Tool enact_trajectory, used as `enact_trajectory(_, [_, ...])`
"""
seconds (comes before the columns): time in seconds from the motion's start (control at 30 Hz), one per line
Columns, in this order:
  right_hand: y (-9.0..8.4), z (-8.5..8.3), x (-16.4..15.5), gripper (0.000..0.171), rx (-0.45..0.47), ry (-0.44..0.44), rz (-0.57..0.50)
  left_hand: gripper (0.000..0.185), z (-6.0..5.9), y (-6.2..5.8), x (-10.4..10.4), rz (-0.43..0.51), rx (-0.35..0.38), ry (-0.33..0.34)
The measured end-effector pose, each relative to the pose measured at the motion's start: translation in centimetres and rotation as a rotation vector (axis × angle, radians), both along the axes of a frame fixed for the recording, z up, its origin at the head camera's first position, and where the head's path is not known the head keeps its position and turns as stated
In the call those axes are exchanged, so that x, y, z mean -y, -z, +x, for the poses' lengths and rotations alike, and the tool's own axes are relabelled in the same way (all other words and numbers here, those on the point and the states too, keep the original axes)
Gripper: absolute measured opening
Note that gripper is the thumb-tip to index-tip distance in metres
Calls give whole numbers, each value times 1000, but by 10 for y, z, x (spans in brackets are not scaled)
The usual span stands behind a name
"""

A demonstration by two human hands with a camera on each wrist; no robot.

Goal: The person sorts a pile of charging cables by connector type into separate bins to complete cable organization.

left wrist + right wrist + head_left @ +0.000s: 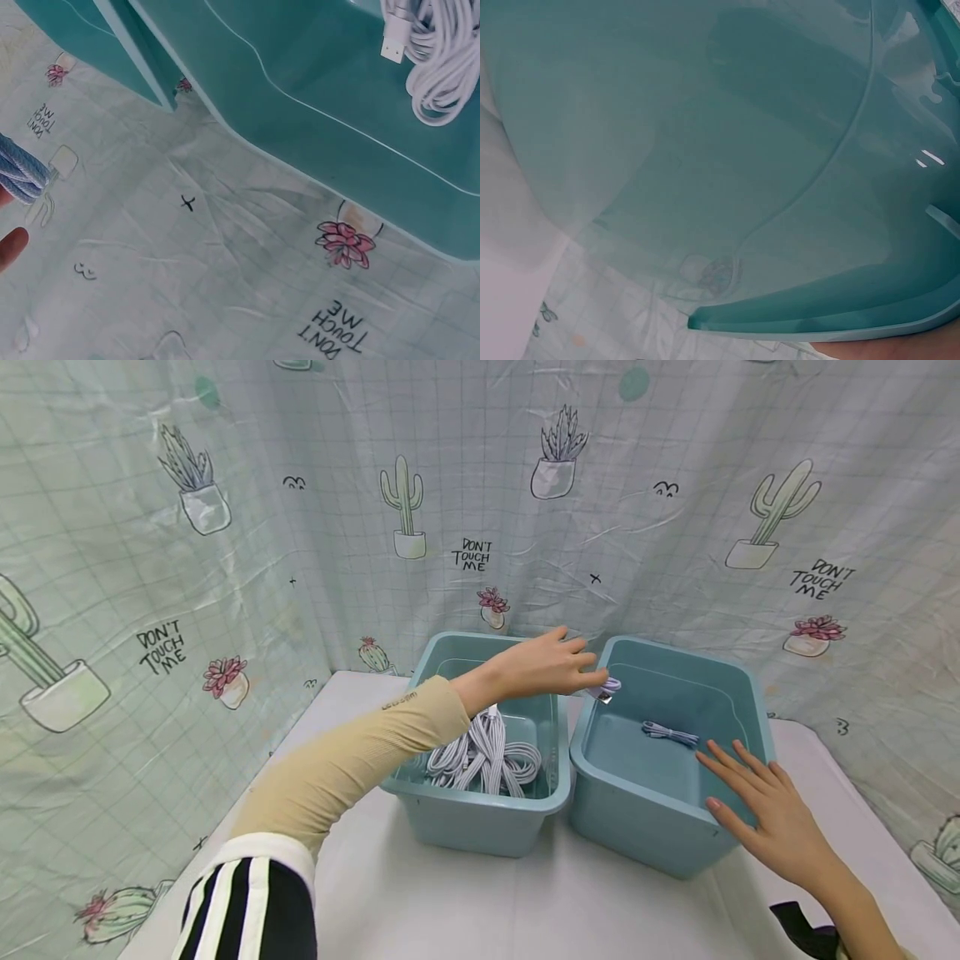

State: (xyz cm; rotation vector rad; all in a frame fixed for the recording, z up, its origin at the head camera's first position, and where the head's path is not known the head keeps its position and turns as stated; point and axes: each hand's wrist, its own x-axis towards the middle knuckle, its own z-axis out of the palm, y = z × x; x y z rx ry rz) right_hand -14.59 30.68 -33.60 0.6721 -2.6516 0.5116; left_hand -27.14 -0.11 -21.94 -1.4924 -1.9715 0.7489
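Two teal bins stand side by side on the white table. The left bin point(480, 814) holds a pile of grey-white cables point(483, 760), also seen as white cables point(439, 60) in the left wrist view. My left hand point(592, 679) reaches across that bin and pinches a small coiled cable point(610, 687) over the left rim of the right bin point(637, 827). The same coiled cable point(22, 176) shows beside a fingertip point(11, 247). One coiled cable point(667, 732) lies on the right bin's floor. My right hand point(738, 772) rests flat on that bin's front right rim, fingers straight.
A cactus-print curtain point(465, 510) hangs close behind and to both sides of the bins. The white table point(450, 902) stretches in front of them. The right wrist view is filled by the teal bin wall point(780, 150).
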Motion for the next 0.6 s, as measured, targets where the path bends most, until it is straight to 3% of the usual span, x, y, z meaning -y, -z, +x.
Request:
enact_trajectory(0.3, [1, -1, 0, 57, 19, 11, 4, 31, -8, -3, -26, -9, 52, -49])
enact_trajectory(0.6, [0, -1, 0, 56, 25, 18, 7, 34, -15, 2, -54, -44, 78, -74])
